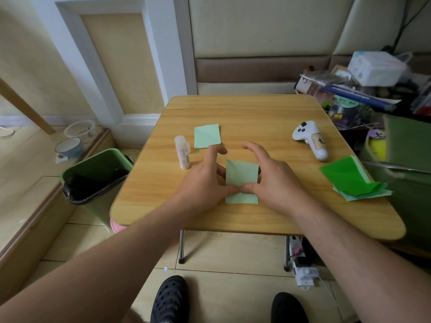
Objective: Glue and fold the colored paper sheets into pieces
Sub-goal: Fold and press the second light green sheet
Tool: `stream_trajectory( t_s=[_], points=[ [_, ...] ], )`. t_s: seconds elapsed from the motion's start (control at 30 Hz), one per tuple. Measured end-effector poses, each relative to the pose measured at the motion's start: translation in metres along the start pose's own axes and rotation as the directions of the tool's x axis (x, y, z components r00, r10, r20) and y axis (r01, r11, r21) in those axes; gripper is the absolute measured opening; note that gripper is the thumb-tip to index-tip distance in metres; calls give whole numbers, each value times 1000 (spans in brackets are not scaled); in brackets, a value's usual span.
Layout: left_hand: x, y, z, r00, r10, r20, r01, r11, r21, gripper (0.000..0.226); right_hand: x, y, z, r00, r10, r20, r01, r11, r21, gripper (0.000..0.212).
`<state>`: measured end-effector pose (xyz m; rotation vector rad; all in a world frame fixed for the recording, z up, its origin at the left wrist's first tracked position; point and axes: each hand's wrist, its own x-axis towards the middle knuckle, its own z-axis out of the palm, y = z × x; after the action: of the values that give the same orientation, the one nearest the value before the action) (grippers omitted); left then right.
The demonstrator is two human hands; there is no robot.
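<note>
A light green paper sheet (pixel 242 174) lies at the middle of the wooden table (pixel 268 117), its far part raised as a flap. My left hand (pixel 205 180) and my right hand (pixel 272 180) hold it from either side. Both thumbs meet on the paper near its lower fold, and the curled fingers touch its side edges. Both index fingers arch above the far edge without touching it. A second light green folded square (pixel 207 135) lies further back. Beside it, a white glue stick (pixel 182 152) lies on its side, left of my left hand.
A stack of dark and light green sheets (pixel 349 180) sits at the table's right edge. A white handheld controller (pixel 310 138) lies at the back right. A green bin with a black liner (pixel 95 176) stands left of the table. Cluttered boxes fill the right.
</note>
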<state>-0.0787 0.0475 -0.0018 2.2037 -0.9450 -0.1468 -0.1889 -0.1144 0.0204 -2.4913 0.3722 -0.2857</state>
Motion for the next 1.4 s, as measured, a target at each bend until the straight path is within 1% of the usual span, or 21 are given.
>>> stream_trajectory(
  t_s=[0.07, 0.13, 0.17, 0.27, 0.33, 0.4, 0.43, 0.5, 0.57, 0.67, 0.77, 0.8, 0.9, 0.97, 1.03, 1.13, 1.23, 1.3, 1.4],
  points=[
    [2, -2, -2, 1000, -9, 17, 9, 1000, 24, 82, 1, 1, -3, 999, 32, 17, -32, 999, -5, 94],
    [3, -3, -5, 999, -24, 37, 23, 999, 44, 74, 2, 3, -5, 998, 48, 28, -47, 998, -30, 90],
    [4, -4, -6, 998, -29, 54, 25, 998, 58, 66, 2, 5, -5, 998, 55, 30, -54, 998, -33, 86],
    [7, -7, -6, 996, 2, 90, -12, 993, 121, 30, 4, 10, -3, 996, 84, 35, -85, 996, 18, 66],
    [8, -8, -5, 996, 13, 91, -24, 992, 125, 19, 6, 13, -1, 996, 89, 32, -90, 995, 46, 45],
    [10, -10, -2, 997, 13, 81, -24, 992, 128, 21, 8, 15, 3, 997, 77, 29, -79, 995, 65, 25],
    [10, -11, -1, 997, 14, 77, -24, 990, 136, 23, 8, 16, 5, 997, 77, 32, -79, 994, 75, 19],
    [12, -13, -1, 997, 18, 68, -29, 987, 159, 29, 10, 18, 8, 997, 75, 34, -78, 994, 81, 16],
    [13, -15, -1, 998, 32, 51, -41, 981, 191, 32, 12, 19, 8, 998, 50, 30, -51, 998, 44, 16],
    [12, -15, -5, 998, 42, 55, -52, 975, 214, 35, 14, 24, 3, 999, 34, 28, -33, 999, -22, 22],
    [13, -16, -9, 995, 67, 74, -81, 974, 214, 20, 15, 29, -2, 999, 33, 40, -32, 999, -21, 15],
    [13, -17, -10, 995, 76, 71, -90, 973, 211, 20, 14, 30, -3, 999, 31, 44, -30, 999, -13, 13],
    [13, -16, -7, 996, 80, 46, -88, 971, 223, 26, 14, 29, 0, 999, 30, 39, -29, 1000, -8, 14],
    [13, -15, -2, 996, 80, 33, -85, 967, 240, 34, 15, 26, 5, 999, 24, 34, -23, 1000, -18, 22],
    [14, -14, 1, 996, 86, 30, -91, 964, 251, 38, 17, 25, 8, 999, 19, 34, -18, 999, -27, 30],
    [15, -15, -2, 996, 74, 58, -86, 964, 251, 36, 17, 28, 6, 999, 23, 42, -22, 999, -31, 20],
    [17, -20, -8, 993, 75, 94, -95, 967, 235, 28, 16, 32, -1, 998, 37, 48, -36, 999, -10, 11],
    [17, -21, -10, 991, 91, 98, -113, 965, 237, 27, 17, 33, -3, 998, 37, 56, -36, 999, -15, 14],
    [16, -18, -8, 992, 105, 76, -120, 965, 233, 28, 17, 33, -2, 998, 40, 38, -39, 999, -12, 10]
  ],
)
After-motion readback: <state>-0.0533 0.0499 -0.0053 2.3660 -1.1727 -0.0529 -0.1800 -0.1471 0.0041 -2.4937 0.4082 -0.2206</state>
